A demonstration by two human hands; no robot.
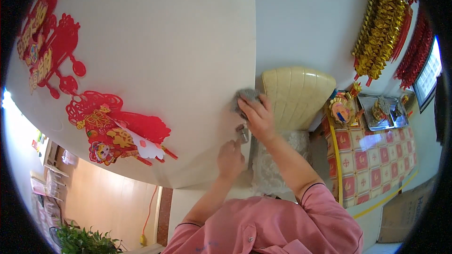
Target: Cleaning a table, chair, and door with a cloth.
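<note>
A white door (183,53) stands in front of me, its free edge running down the middle of the view. My right hand (259,116) presses a crumpled grey cloth (243,99) against the door face close to that edge. Just below the cloth is a metal door handle (243,135). My left hand (231,158) is curled at the handle's lower end, and its fingers partly hide the lever.
Red paper decorations (113,134) hang on the door's left part. Beyond its edge stands a cream padded chair (300,95). At right, a table with a checked cloth (374,165) bears metal trays (367,113). A potted plant (84,240) and an orange cord (150,204) are lower left.
</note>
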